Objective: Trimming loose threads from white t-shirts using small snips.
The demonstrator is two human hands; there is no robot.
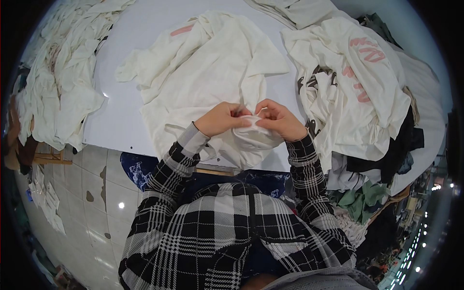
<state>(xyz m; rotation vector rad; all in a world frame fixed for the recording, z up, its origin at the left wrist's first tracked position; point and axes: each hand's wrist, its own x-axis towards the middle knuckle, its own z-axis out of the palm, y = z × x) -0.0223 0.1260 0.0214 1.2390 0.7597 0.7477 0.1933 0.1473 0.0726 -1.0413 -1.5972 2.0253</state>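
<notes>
A cream-white shirt [203,72] with a pink print near its far left part lies spread and rumpled on the white table [116,111]. At its near edge my left hand [221,119] pinches a gathered fold of the cloth, thumb pressed against fingers. Close beside it, my right hand [280,120] pinches the same fold from the right, the two thumbs nearly meeting. A bunched part of the shirt hangs below my fingers toward the table's front edge. Whether anything small lies between the fingertips is hidden.
White garments [58,72] are heaped at the left. More white shirts with pink prints [353,87] lie piled at the right, with black cloth [386,159] and green cloth [362,198] below. A wooden stool [53,157] stands on the tiled floor [89,193] at the left.
</notes>
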